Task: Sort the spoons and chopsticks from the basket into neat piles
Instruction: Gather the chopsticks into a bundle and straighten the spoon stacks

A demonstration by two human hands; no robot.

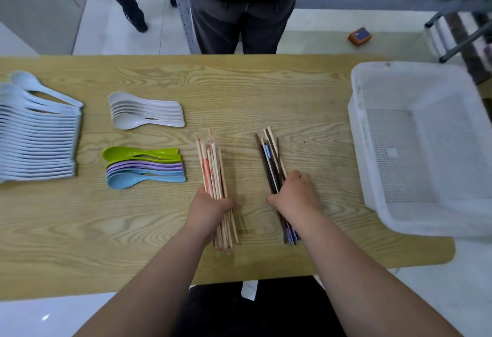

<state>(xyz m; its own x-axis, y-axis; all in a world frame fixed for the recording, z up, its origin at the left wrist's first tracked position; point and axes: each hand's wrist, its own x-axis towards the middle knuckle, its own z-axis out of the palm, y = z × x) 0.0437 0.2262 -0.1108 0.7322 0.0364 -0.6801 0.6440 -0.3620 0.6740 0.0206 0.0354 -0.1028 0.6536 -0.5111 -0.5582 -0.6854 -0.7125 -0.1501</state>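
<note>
Chopsticks are the matter in hand: two bundles lie side by side on the table, between its centre and its near edge, their lengths running from the near edge toward the far one. Your left hand is clenched round the pale wooden bundle and your right hand round the dark bundle, each grasping toward the near end. The spoons lie sorted toward the left edge: a long row of pale spoons, a grey-white stack and a coloured stack. The basket overhangs the right edge, and its mesh floor shows nothing left inside. Judged from this, sorting is nearly complete and the step is squaring up the chopsticks. The far tips of both bundles are splayed and uneven, so the next move calls for you to align the ends and release each bundle without letting the sticks roll apart.
</note>
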